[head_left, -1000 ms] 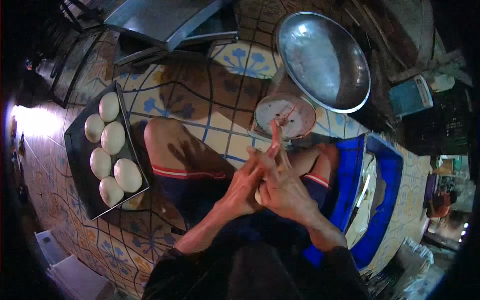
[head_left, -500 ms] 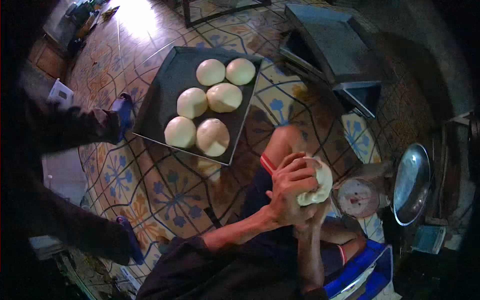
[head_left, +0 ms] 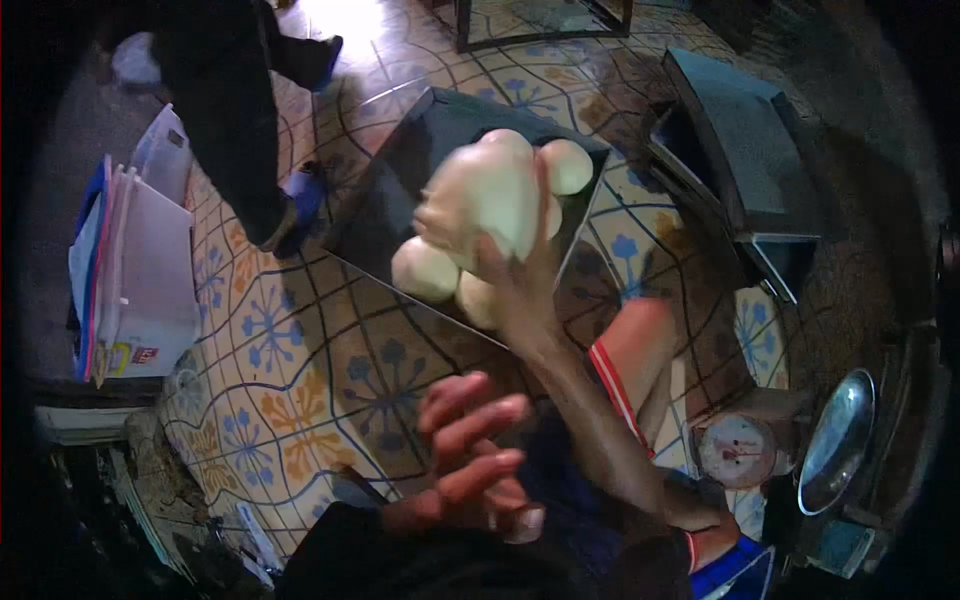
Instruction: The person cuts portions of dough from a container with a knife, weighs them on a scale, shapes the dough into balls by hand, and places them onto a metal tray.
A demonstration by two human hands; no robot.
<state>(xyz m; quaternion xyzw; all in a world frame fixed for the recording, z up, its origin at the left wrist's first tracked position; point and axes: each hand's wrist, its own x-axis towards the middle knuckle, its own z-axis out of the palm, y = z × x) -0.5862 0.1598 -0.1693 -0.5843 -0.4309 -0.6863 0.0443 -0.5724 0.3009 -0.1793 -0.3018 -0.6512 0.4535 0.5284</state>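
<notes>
My right hand [head_left: 527,292] is stretched over the dark tray [head_left: 385,205] on the floor, gripping a large pale dough ball [head_left: 495,198] that is smeared by motion. Beneath and around it, several smooth dough balls sit in the tray; one [head_left: 425,268] shows at the near left and another [head_left: 568,166] at the far right. The held ball covers some of the others, and whether it touches them I cannot tell. Nearer to me, my left hand [head_left: 478,455] is raised in front of my body, holding nothing, its fingers apart and slightly bent.
To the right stand a dial scale [head_left: 738,450] and a shiny metal bowl [head_left: 838,442]. Empty-looking metal trays [head_left: 735,140] are stacked at the back right. Another person's dark-trousered leg [head_left: 222,125] is beside the tray's left. White plastic bins [head_left: 150,270] stand at far left.
Both hands were around the dough ball near my knee. My left hand has let go, and my right hand has carried the ball forward and left over the tray. The other person's legs have moved farther away.
</notes>
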